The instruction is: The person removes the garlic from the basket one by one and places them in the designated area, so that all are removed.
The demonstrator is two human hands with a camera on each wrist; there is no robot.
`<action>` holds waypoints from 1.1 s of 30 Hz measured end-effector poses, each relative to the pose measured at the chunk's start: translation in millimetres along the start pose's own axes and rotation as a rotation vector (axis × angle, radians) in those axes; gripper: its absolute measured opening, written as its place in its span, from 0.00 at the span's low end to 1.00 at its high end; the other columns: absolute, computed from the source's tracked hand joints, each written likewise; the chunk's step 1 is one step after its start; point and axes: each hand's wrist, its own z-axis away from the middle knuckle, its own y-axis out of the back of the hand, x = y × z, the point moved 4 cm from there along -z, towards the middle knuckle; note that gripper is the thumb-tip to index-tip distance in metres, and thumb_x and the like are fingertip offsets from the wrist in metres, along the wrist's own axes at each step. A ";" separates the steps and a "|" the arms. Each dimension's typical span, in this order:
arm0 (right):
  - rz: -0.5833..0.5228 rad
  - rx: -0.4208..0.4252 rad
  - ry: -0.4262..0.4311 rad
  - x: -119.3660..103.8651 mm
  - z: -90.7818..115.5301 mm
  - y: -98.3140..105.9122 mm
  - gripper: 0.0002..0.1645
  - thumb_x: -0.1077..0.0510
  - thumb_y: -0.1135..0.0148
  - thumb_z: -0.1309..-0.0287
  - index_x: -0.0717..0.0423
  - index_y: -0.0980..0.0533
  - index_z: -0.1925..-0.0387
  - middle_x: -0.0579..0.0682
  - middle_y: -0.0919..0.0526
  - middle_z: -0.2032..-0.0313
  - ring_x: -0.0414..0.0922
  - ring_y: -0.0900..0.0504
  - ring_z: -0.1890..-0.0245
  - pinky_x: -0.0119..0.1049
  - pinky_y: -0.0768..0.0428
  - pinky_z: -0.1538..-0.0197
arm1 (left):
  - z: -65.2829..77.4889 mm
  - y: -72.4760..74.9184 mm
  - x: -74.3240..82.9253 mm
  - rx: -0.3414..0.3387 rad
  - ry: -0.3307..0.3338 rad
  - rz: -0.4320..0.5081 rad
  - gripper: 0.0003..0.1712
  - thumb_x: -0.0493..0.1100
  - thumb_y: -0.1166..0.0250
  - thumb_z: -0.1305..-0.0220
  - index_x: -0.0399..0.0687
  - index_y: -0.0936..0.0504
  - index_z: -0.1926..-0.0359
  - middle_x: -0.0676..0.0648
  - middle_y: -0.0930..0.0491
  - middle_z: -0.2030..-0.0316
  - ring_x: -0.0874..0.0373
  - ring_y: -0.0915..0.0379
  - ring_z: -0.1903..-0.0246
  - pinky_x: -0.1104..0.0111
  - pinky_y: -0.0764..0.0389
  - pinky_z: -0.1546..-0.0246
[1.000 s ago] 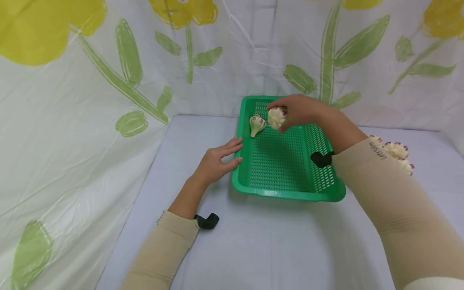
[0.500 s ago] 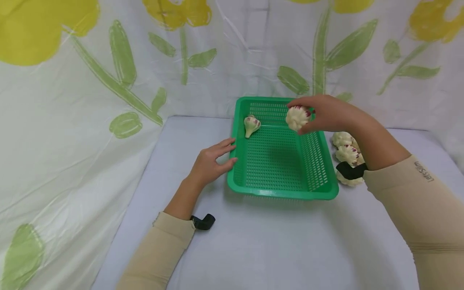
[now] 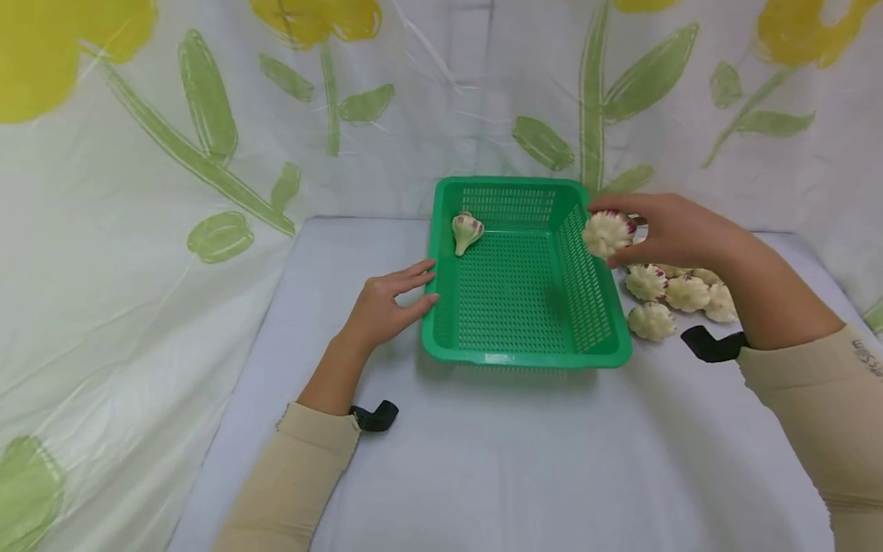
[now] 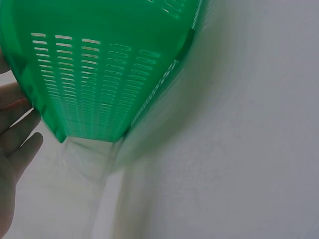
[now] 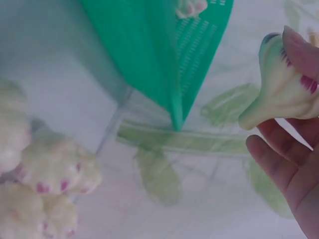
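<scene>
A garlic bulb (image 3: 608,234), cream with purple marks, is pinched between the thumb and fingers of my right hand (image 3: 679,234), above the right rim of a green plastic basket (image 3: 524,359). The right wrist view shows the held garlic bulb (image 5: 284,84) with its stem end pointing down and left. My left hand (image 3: 386,307) has its fingers extended, with fingertips at the basket's left rim. Inside the basket, another garlic bulb (image 3: 467,231) lies in the far left corner.
Several more garlic bulbs (image 3: 687,293) are heaped on the white table (image 3: 510,460) just right of the basket. Behind it hangs a white curtain (image 3: 441,138) printed with yellow flowers and green leaves.
My right hand has carried the garlic bulb rightward, from over the basket's inside to its right rim. The heap at the right shows more now. The left hand stays at the rim.
</scene>
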 end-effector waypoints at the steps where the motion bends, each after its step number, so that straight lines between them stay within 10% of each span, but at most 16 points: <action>1: -0.002 0.004 -0.010 3.9 3.1 -0.4 0.46 0.42 0.27 0.48 0.37 0.35 0.29 0.50 0.23 0.45 0.54 0.24 0.48 0.48 0.21 0.55 | 0.0 0.3 -0.2 -0.002 0.000 0.000 0.23 0.44 0.30 0.40 0.40 0.17 0.44 0.48 0.21 0.40 0.54 0.22 0.42 0.60 0.21 0.42; 13: -0.089 0.066 -0.157 67.6 48.3 -12.1 0.46 0.46 0.26 0.47 0.44 0.36 0.29 0.58 0.33 0.33 0.63 0.31 0.42 0.65 0.27 0.49 | -0.3 -2.7 0.6 0.057 -0.045 -0.015 0.21 0.41 0.30 0.40 0.39 0.16 0.46 0.46 0.20 0.41 0.51 0.22 0.43 0.59 0.20 0.44; 23: -0.089 0.173 -0.200 114.2 84.3 -39.4 0.45 0.55 0.23 0.51 0.54 0.32 0.33 0.57 0.27 0.45 0.34 0.35 0.56 0.23 0.32 0.64 | 2.4 -6.5 -0.6 0.146 -0.091 -0.057 0.19 0.41 0.31 0.40 0.38 0.15 0.49 0.45 0.18 0.43 0.52 0.20 0.45 0.60 0.19 0.46; 33: -0.139 0.094 -0.312 138.1 111.4 -74.4 0.50 0.51 0.23 0.50 0.60 0.38 0.30 0.69 0.35 0.38 0.67 0.31 0.46 0.51 0.21 0.56 | 1.7 -6.6 -0.4 0.188 -0.133 -0.084 0.16 0.40 0.32 0.41 0.36 0.13 0.53 0.43 0.17 0.47 0.50 0.17 0.49 0.59 0.17 0.49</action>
